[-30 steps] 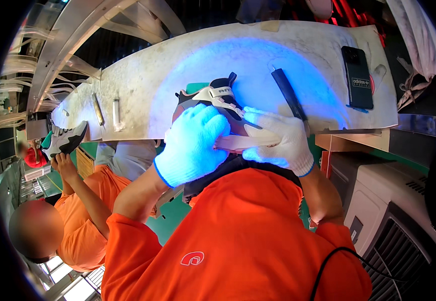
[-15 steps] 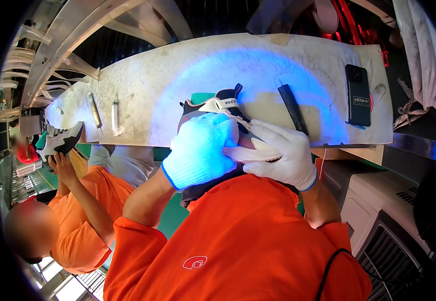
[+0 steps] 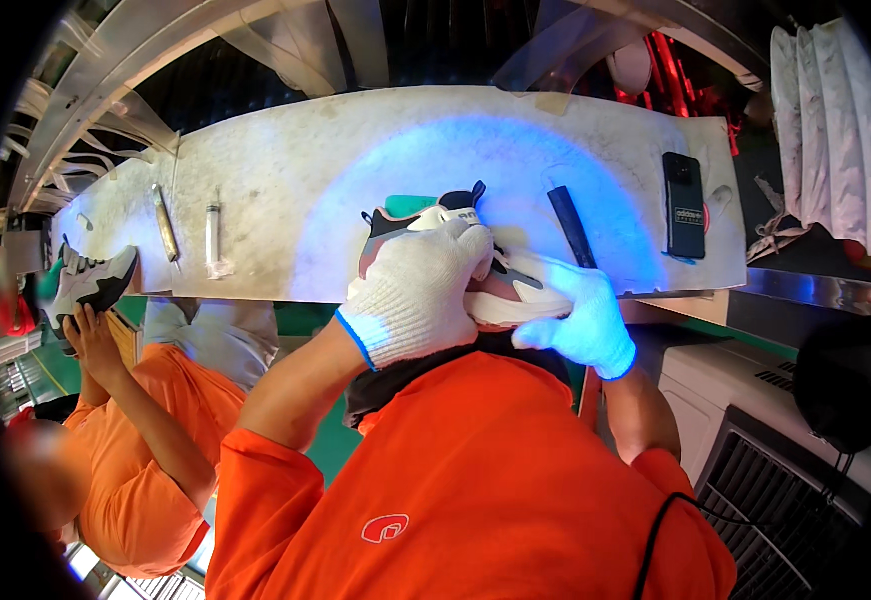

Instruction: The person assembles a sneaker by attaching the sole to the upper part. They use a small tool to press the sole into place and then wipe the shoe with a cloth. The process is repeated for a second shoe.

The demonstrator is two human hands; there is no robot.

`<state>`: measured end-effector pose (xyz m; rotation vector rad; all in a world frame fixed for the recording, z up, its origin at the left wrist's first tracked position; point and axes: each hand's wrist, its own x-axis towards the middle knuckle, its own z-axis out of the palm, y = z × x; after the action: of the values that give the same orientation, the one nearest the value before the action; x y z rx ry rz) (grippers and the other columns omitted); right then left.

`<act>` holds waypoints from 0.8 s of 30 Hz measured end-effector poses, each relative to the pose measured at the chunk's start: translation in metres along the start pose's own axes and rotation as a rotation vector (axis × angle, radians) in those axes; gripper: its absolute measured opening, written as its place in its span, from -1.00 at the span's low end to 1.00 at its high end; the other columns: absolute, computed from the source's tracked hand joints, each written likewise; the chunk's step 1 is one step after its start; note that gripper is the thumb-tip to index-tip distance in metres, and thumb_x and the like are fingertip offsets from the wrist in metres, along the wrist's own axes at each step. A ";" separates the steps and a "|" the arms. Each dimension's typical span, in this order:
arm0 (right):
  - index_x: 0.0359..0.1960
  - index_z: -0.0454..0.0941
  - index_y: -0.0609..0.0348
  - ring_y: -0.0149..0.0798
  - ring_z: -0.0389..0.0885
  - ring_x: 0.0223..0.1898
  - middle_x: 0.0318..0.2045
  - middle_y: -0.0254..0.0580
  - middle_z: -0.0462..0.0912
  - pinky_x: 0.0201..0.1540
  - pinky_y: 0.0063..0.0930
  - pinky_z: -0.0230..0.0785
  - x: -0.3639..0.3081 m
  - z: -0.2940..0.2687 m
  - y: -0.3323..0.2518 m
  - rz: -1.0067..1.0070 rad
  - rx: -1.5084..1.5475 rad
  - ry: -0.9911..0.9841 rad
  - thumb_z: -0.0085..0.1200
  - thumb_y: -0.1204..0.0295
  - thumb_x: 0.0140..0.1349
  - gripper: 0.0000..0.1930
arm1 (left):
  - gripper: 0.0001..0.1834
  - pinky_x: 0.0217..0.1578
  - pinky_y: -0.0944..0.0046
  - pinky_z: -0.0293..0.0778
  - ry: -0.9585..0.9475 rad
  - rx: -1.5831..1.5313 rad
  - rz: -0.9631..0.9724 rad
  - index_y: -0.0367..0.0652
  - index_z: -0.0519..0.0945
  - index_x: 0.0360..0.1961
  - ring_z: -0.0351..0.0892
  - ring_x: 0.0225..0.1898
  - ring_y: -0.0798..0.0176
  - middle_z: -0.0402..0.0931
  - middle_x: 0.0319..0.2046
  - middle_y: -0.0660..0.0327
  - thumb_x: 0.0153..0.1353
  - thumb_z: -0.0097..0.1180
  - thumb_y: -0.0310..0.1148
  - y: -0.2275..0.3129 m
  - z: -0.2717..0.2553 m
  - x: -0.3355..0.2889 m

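A white, grey and pink sneaker (image 3: 425, 222) with black trim lies at the near edge of a pale workbench (image 3: 285, 170), under a patch of blue light. My left hand (image 3: 417, 292), in a white knit glove, is clamped over the shoe's upper. My right hand (image 3: 577, 318), also gloved, grips the shoe's toe end and sole from the right. Both hands hold the same shoe just above my orange shirt.
A black stick-like tool (image 3: 569, 226) and a black phone (image 3: 683, 204) lie on the bench to the right. A syringe (image 3: 213, 232) and a brass tool (image 3: 165, 224) lie at left. A co-worker in orange holds another sneaker (image 3: 87, 284) at far left. A grey machine (image 3: 775, 440) stands lower right.
The view has shifted so the shoe and my hands sit lower and nearer my chest. My right hand has slid along the shoe toward its toe end.
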<state>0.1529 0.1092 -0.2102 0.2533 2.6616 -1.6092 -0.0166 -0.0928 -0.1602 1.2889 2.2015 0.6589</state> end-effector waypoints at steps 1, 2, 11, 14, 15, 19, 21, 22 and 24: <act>0.38 0.68 0.32 0.10 0.85 0.19 0.25 0.25 0.78 0.27 -0.20 0.66 0.002 -0.002 0.001 0.061 0.016 -0.028 0.70 0.11 0.09 -0.14 | -0.60 -0.11 -0.14 0.66 -0.009 0.001 0.019 -0.20 0.62 -0.19 0.73 -0.04 -0.25 0.68 -0.08 -0.03 -0.01 0.53 -0.35 -0.001 -0.001 0.000; 0.38 0.68 0.32 0.14 0.85 0.20 0.26 0.28 0.77 0.26 -0.18 0.67 0.004 -0.004 0.000 0.122 0.032 -0.054 0.69 0.06 0.12 -0.15 | -0.61 -0.11 -0.14 0.67 -0.019 0.002 0.038 -0.21 0.63 -0.18 0.73 -0.04 -0.25 0.68 -0.08 -0.04 0.00 0.53 -0.34 -0.003 -0.002 0.000; 0.48 0.59 0.32 -0.34 0.72 0.23 0.28 0.06 0.78 0.35 -0.32 0.56 0.019 -0.001 -0.027 0.345 0.263 -0.122 0.49 0.14 0.40 -0.27 | -0.59 -0.18 -0.08 0.69 0.024 0.165 0.254 -0.27 0.68 -0.18 0.76 -0.22 -0.25 0.68 -0.26 -0.16 0.04 0.51 -0.23 -0.022 0.004 0.008; 0.48 0.60 0.24 -0.27 0.80 0.15 0.20 0.01 0.83 0.27 -0.26 0.60 0.035 0.000 -0.056 0.409 -0.029 -0.176 0.53 0.07 0.32 -0.22 | -0.51 -0.27 -0.01 0.72 0.001 0.194 0.248 -0.26 0.68 -0.15 0.76 -0.18 -0.20 0.68 -0.16 -0.14 -0.03 0.52 -0.17 -0.023 0.002 0.010; 0.46 0.63 0.21 -0.25 0.81 0.12 0.17 0.01 0.85 0.25 -0.25 0.61 0.039 0.002 -0.059 0.417 -0.113 -0.195 0.53 0.06 0.31 -0.23 | -0.55 -0.26 -0.04 0.70 0.027 0.139 0.262 -0.27 0.67 -0.17 0.76 -0.22 -0.22 0.68 -0.22 -0.16 0.00 0.51 -0.21 -0.026 0.004 0.009; 0.33 0.74 0.16 -0.09 0.87 -0.01 0.01 0.10 0.88 0.15 -0.19 0.64 0.035 0.012 -0.040 0.385 0.029 -0.138 0.52 0.04 0.30 -0.34 | -0.61 -0.21 -0.06 0.69 0.139 0.082 0.388 -0.28 0.65 -0.17 0.77 -0.25 -0.23 0.69 -0.28 -0.16 0.06 0.47 -0.27 -0.032 0.010 0.010; 0.27 0.77 0.17 -0.01 0.88 -0.03 -0.01 0.12 0.88 0.12 -0.20 0.65 0.035 0.016 -0.036 0.421 0.013 -0.107 0.50 0.04 0.32 -0.39 | -0.58 -0.16 -0.04 0.69 0.079 0.050 0.318 -0.28 0.64 -0.15 0.78 -0.20 -0.24 0.70 -0.26 -0.14 0.07 0.49 -0.24 -0.031 0.010 0.009; 0.24 0.79 0.18 0.02 0.88 -0.04 -0.03 0.13 0.88 0.10 -0.20 0.66 0.037 0.017 -0.039 0.430 0.001 -0.089 0.50 0.04 0.33 -0.41 | -0.56 -0.14 -0.03 0.69 0.056 0.039 0.284 -0.28 0.64 -0.14 0.78 -0.18 -0.24 0.71 -0.25 -0.14 0.07 0.50 -0.23 -0.030 0.008 0.009; 0.16 0.81 0.23 0.02 0.89 -0.05 -0.07 0.08 0.90 0.07 -0.22 0.67 0.030 0.031 -0.043 0.311 -0.121 0.178 0.46 0.19 0.39 -0.56 | -0.51 -0.10 0.00 0.69 -0.037 -0.137 0.331 -0.29 0.66 -0.06 0.78 -0.15 -0.16 0.73 -0.20 -0.09 0.07 0.53 -0.23 -0.036 -0.005 0.012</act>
<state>0.1149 0.0656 -0.1899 0.7955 2.6599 -1.3852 -0.0480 -0.0989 -0.1807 1.5935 1.8930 0.8849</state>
